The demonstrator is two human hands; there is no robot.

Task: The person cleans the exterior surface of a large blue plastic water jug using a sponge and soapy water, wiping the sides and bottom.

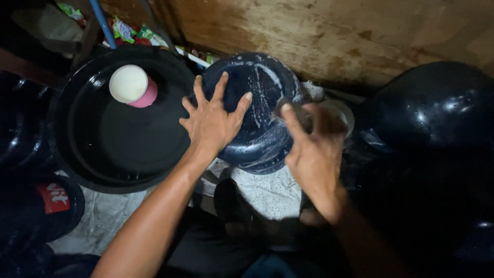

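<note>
Scrub step, mid-wash. Our left hand [211, 121] lies flat and splayed on the near-left face of the dark blue enamel pan [257, 110], fingers spread wide, not curled round anything; it steadies the pan by pressing. The pan stands tilted on its edge against the brown stained wall [329, 31], its bottom toward us, streaked with white suds.

Our right hand [314, 152] is at the pan's right side, motion-blurred. Fingers look partly curled, maybe round a scrubber or rag, but we cannot tell what it holds, if anything.

Around it:
- large black basin [92, 149] just left of the pan, with a pink cup [134, 86] of white liquid inside it, near its top rim
- another dark round vessel [432, 110] on the right, apart from the pan
- a pale woven sack [267, 193] on the ground under the pan

Judgement: soap covers the middle and right, the lower left looks less worked. Next move likely calls for turning the pan under the left palm while keeping it propped; wet enamel on edge could slip.
</note>
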